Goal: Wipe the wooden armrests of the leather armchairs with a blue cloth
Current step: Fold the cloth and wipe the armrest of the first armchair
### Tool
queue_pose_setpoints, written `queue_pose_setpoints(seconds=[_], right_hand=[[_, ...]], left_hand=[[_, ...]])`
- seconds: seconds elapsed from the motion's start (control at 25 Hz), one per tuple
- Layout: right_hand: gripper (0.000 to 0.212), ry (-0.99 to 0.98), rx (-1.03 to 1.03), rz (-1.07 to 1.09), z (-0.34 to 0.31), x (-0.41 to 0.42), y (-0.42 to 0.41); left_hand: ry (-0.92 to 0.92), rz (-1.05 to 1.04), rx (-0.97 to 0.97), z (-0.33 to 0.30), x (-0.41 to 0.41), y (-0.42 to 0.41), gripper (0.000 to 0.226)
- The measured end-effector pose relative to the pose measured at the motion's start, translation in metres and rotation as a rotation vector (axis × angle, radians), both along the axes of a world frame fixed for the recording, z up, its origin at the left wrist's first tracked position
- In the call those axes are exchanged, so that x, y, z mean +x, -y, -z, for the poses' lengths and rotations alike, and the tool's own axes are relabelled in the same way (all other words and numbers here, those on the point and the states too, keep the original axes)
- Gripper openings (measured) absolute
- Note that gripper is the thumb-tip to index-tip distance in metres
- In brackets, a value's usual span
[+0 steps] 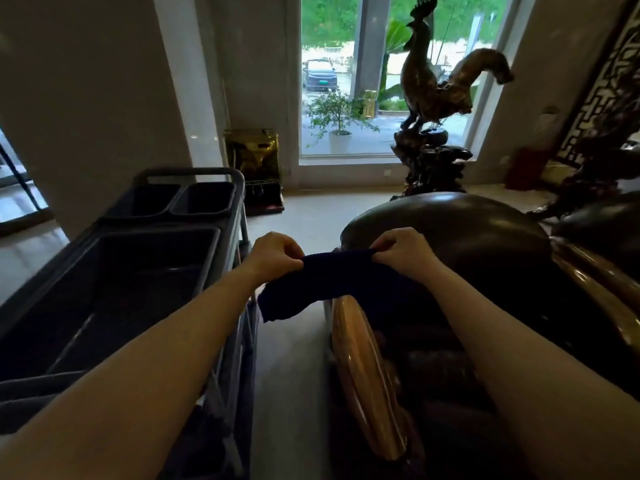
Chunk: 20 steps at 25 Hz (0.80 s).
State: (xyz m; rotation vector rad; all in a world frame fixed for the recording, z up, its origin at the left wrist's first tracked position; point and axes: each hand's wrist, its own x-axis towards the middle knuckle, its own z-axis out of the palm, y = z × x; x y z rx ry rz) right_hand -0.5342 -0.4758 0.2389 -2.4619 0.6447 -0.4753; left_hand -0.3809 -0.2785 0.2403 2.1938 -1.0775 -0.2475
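Note:
A dark blue cloth is stretched between both hands in the middle of the view. My left hand pinches its left end and my right hand pinches its right end. The cloth's lower part hangs down over the far end of a glossy wooden armrest. That armrest runs toward me along the left side of a dark leather armchair. A second wooden armrest shows at the right.
A dark cleaning cart with several bins stands close on the left. A narrow strip of pale floor separates cart and chair. A carved rooster statue stands before the window, with carved dark furniture at the right.

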Motion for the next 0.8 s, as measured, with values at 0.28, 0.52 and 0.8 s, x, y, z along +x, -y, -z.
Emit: queue_pose_setpoints(seconds=[0.28, 0.52, 0.8], right_hand=[[0.028, -0.071, 0.067, 0.055, 0.056, -0.033, 0.073], [0.023, -0.18, 0.186, 0.105, 0.129, -0.034, 0.127], [0.017, -0.251, 0.308, 0.063, 0.2, -0.05, 0.152]], left_hand=[[-0.026, 0.047, 0.025, 0.062, -0.021, 0.086, 0.012], [-0.092, 0.073, 0.086, 0.137, -0.013, 0.149, 0.01], [-0.168, 0.014, 0.167, 0.204, -0.038, 0.172, 0.01]])
